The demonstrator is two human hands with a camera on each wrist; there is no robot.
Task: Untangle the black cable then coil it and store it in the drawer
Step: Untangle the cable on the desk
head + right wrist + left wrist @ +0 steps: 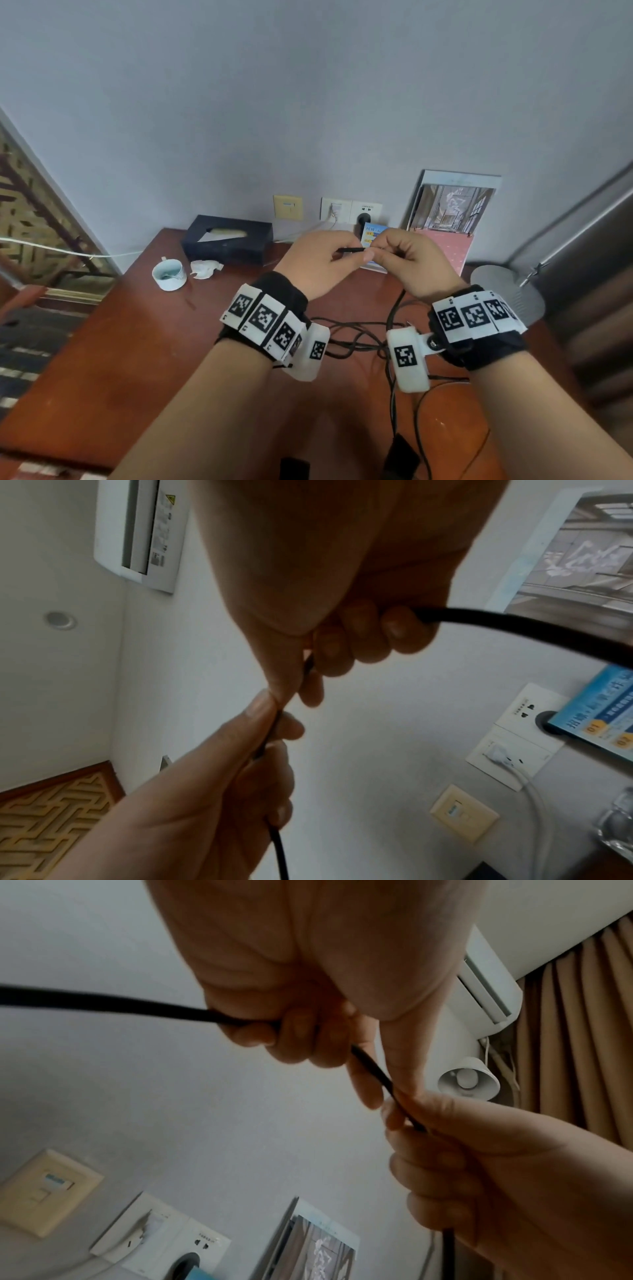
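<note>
Both hands are raised above the wooden desk, close together. My left hand and right hand each pinch the thin black cable, with a short taut stretch between them. In the left wrist view the cable runs through the curled left fingers and on into the right hand. In the right wrist view the cable leaves the curled right fingers, and the left hand holds it below. The rest of the cable lies in tangled loops on the desk under my wrists. No drawer is in view.
A dark tissue box, a white cup and crumpled paper sit at the back left of the desk. Wall sockets and a propped booklet stand behind the hands. A grey lamp base is at the right.
</note>
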